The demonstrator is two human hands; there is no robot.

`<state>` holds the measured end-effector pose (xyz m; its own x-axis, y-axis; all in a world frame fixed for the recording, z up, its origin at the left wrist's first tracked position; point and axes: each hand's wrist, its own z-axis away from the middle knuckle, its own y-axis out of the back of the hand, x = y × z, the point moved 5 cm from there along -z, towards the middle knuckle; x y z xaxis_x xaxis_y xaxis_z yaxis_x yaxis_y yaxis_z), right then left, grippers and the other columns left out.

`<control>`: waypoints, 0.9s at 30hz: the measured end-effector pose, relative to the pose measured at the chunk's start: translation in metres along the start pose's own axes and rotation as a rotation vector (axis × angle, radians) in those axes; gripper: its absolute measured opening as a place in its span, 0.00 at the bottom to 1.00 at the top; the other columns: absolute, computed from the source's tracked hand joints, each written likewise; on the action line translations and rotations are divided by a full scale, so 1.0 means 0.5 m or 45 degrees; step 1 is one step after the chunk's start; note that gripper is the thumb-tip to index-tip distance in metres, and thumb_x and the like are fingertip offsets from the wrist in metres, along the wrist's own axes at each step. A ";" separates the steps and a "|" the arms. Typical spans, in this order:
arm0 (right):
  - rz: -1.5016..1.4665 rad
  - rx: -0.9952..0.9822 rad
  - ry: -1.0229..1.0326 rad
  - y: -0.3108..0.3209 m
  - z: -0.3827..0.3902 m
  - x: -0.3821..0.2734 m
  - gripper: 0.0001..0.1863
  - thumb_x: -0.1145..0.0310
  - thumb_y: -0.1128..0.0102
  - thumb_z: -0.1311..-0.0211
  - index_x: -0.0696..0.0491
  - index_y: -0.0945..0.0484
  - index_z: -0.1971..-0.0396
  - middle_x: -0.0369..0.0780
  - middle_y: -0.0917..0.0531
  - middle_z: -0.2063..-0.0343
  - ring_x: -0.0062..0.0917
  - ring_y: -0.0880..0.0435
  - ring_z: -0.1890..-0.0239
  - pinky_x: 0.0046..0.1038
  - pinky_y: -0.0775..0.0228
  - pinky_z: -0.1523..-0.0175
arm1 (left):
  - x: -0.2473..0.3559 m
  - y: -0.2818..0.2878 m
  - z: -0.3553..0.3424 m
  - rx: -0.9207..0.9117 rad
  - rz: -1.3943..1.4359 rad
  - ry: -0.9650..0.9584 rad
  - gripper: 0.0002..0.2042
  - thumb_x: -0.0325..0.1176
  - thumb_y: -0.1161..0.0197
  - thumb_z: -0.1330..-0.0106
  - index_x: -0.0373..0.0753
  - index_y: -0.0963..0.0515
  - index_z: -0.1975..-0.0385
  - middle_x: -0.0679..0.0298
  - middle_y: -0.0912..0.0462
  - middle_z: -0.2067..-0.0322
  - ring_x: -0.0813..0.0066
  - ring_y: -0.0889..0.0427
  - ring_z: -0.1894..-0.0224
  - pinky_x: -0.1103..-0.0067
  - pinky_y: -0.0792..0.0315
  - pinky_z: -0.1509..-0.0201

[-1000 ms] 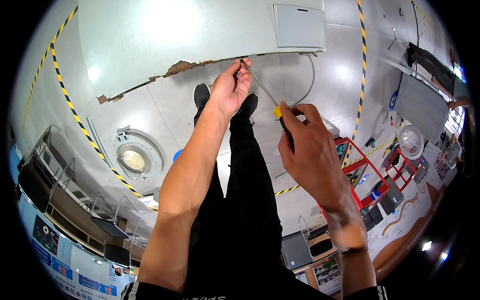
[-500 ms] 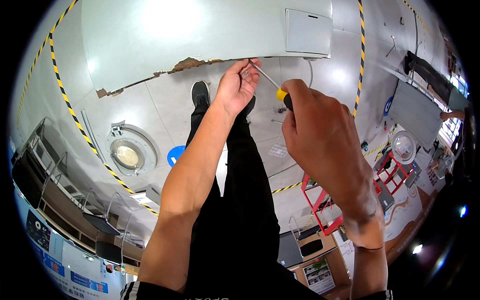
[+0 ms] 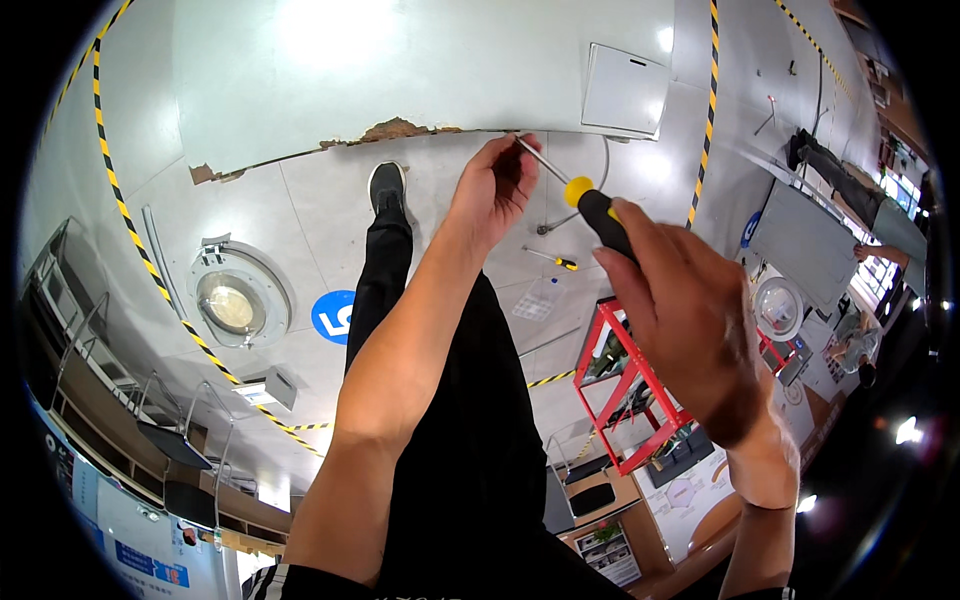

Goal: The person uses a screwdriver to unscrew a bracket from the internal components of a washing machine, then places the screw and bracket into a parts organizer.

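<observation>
My right hand (image 3: 690, 320) is wrapped round a screwdriver (image 3: 601, 215) with a black and yellow handle and a long metal shaft. The shaft slants up and left, its tip at the near edge of a large white panel (image 3: 450, 70). Beside that tip, the fingers of my left hand (image 3: 497, 190) are curled, with thumb and fingertips up against the panel's edge. What they pinch, if anything, is too small to make out. Brown, ragged damage (image 3: 395, 129) runs along this edge, left of my hands. A square pale flap (image 3: 626, 90) sits at the panel's right end.
On the floor lie a second screwdriver (image 3: 550, 258), a clear compartment tray (image 3: 540, 298) and a round washer door (image 3: 240, 300). A red-framed cart (image 3: 625, 385) stands at the lower right. Black-yellow tape (image 3: 135, 225) marks the floor. Another person (image 3: 890, 235) is at the far right.
The view has shifted, and more of the screwdriver handle shows. My right hand sits slightly lower and further right. Left fingers have curled in more at the panel's edge; the second screwdriver is uncovered.
</observation>
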<state>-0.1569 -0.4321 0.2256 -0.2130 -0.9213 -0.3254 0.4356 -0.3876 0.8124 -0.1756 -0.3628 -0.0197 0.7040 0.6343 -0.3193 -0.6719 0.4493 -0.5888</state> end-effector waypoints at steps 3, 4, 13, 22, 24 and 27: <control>0.111 -0.011 -0.015 -0.003 -0.013 -0.006 0.16 0.70 0.38 0.46 0.57 0.29 0.59 0.43 0.26 0.81 0.35 0.24 0.84 0.30 0.33 0.80 | -0.006 -0.007 0.009 -0.158 -0.015 0.106 0.09 0.30 0.51 0.31 0.29 0.29 0.65 0.60 0.25 0.70 0.80 0.23 0.73 0.88 0.21 0.67; 0.108 -0.029 -0.037 -0.001 -0.018 -0.009 0.16 0.70 0.38 0.47 0.57 0.29 0.59 0.43 0.26 0.82 0.35 0.24 0.83 0.30 0.33 0.80 | -0.006 0.004 0.002 -0.172 0.011 0.101 0.09 0.31 0.51 0.31 0.29 0.29 0.65 0.61 0.25 0.71 0.80 0.23 0.74 0.88 0.21 0.67; 0.216 -0.109 -0.224 0.004 0.004 0.010 0.19 0.65 0.36 0.48 0.54 0.29 0.58 0.43 0.24 0.82 0.38 0.23 0.80 0.33 0.32 0.76 | -0.022 -0.017 0.016 -0.219 -0.014 0.076 0.10 0.33 0.49 0.32 0.30 0.28 0.66 0.64 0.25 0.72 0.82 0.22 0.74 0.90 0.22 0.67; 0.239 0.152 0.010 0.019 0.006 -0.001 0.18 0.66 0.34 0.49 0.59 0.29 0.62 0.42 0.27 0.89 0.38 0.27 0.88 0.32 0.35 0.81 | -0.024 -0.021 0.022 -0.144 -0.032 0.043 0.09 0.32 0.47 0.33 0.30 0.28 0.67 0.66 0.25 0.77 0.82 0.22 0.75 0.89 0.21 0.67; 0.440 -0.019 -0.109 0.010 0.009 0.017 0.17 0.65 0.34 0.49 0.59 0.28 0.63 0.42 0.26 0.89 0.38 0.26 0.87 0.32 0.35 0.81 | -0.026 -0.023 0.028 -0.159 -0.048 0.064 0.09 0.32 0.46 0.33 0.30 0.28 0.68 0.65 0.24 0.76 0.82 0.22 0.75 0.90 0.21 0.67; 0.458 -0.065 -0.167 0.011 0.004 0.018 0.18 0.67 0.34 0.50 0.59 0.27 0.63 0.44 0.25 0.86 0.39 0.25 0.84 0.33 0.34 0.79 | -0.025 -0.024 0.031 -0.187 -0.090 0.089 0.09 0.32 0.45 0.34 0.30 0.27 0.68 0.65 0.24 0.76 0.82 0.22 0.74 0.90 0.21 0.67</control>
<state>-0.1581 -0.4424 0.2284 -0.1474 -0.9881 0.0432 0.5448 -0.0446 0.8374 -0.1801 -0.3663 0.0028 0.7660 0.5568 -0.3212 -0.5830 0.3915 -0.7119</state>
